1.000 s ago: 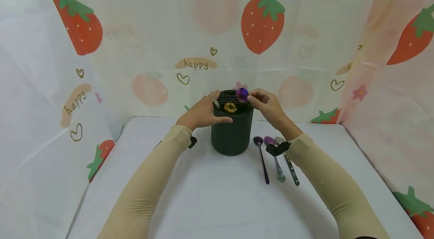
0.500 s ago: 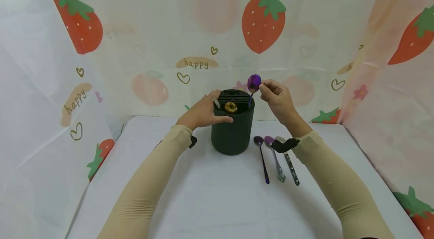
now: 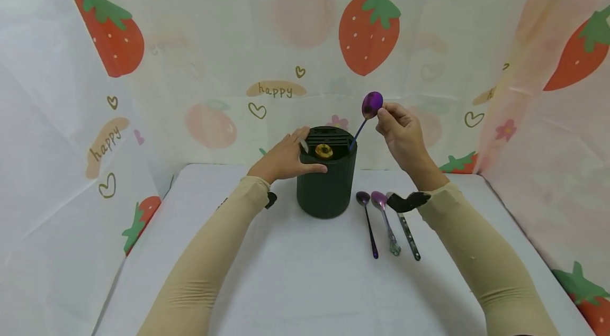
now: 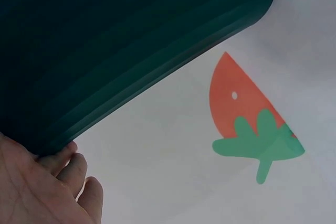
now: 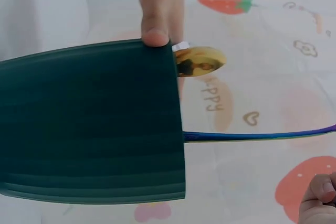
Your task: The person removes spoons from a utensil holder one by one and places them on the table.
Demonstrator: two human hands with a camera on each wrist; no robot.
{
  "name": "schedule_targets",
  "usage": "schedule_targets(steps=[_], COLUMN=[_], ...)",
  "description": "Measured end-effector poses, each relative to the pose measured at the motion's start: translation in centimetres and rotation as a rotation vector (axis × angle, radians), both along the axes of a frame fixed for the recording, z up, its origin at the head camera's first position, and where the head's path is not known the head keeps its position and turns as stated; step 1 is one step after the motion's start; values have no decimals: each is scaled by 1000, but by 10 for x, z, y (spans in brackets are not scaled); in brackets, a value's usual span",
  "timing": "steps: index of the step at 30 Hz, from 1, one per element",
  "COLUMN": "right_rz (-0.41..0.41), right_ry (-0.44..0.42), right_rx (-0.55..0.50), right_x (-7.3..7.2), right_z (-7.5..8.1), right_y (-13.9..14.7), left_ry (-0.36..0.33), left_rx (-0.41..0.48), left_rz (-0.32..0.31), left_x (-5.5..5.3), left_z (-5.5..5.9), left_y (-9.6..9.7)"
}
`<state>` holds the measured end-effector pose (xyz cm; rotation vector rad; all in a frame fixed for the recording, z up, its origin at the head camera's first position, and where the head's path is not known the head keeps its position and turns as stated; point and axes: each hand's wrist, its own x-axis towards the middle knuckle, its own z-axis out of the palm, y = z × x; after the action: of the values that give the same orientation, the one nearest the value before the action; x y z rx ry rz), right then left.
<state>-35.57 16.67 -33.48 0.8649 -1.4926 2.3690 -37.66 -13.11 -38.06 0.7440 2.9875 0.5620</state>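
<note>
- Backdrop (image 3: pixel 219 24): pale sheet behind and at both sides, strawberries, hearts, "happy" print.
- Counter (image 3: pixel 295 283): white, carries holder and three loose spoons.
- Sleeves (image 3: pixel 200 272): tan, one per arm, reaching to the wrists.
- Holder (image 3: pixel 325 190): dark green, round, upright, toward the back of the counter; slotted section at rear of its top, wider mouth in front.
- Right hand (image 3: pixel 405 132): raised above and right of holder, apart from it, thumb and fingers pinching purple spoon at its bowl.
- Left hand (image 3: pixel 286 159): grips holder at upper left, thumb across the front just below the rim; some fingertips hidden, can't tell how far round they reach.
- Purple spoon (image 3: pixel 372 105): bowl up at right hand's fingertips, just left of that hand; bluish handle slants down-left into holder's mouth, right side.
- Dark spoon (image 3: pixel 369 227), pink-purple spoon (image 3: pixel 379 199), speckled-handle spoon (image 3: pixel 408 235): side by side right of holder, below right hand.
- Black strap (image 3: pixel 408 202): right wrist, overlaps speckled-handle spoon in head view.
- Gold spoon (image 3: pixel 324 151): in holder, bowl above rim, near left thumb.
- Silver piece (image 3: pixel 304 146): at rim beside left hand, mostly hidden.
</note>
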Motion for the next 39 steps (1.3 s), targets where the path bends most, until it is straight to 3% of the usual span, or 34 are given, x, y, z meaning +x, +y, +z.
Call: schedule_targets(steps=[24,39], right_rz=[12,38], right_ry=[4,-5], right_rx=[-156,-217], right_x=[13,15], right_z=[18,17], right_y=[16,34], left_ry=[-14,-4], left_rx=[9,1], left_rz=[8,17], left_x=[-1,1], left_z=[0,0], left_y=[0,1])
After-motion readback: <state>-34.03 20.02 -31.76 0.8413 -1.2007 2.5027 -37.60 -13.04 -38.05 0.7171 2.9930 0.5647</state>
